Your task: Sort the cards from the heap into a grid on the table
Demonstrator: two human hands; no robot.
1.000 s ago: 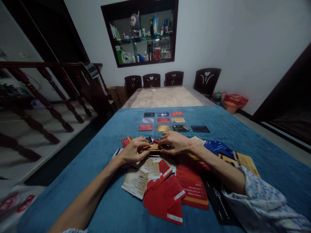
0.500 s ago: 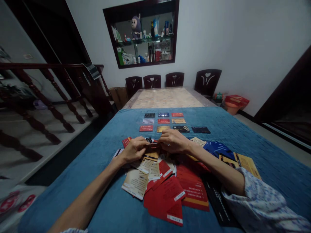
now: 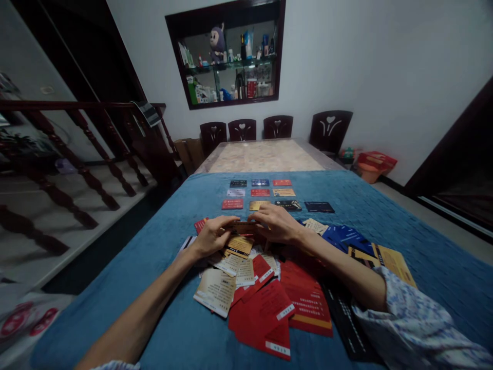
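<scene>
Left hand [image 3: 210, 239] and right hand [image 3: 275, 225] pinch thin gold plastic card [image 3: 242, 226] by its short ends; likely light, stiff, slick.

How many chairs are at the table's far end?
4. Left chair, middle chair and right chair stand side by side behind the far edge of the table; the fourth chair stands apart by its far right corner. None looks hidden.
</scene>
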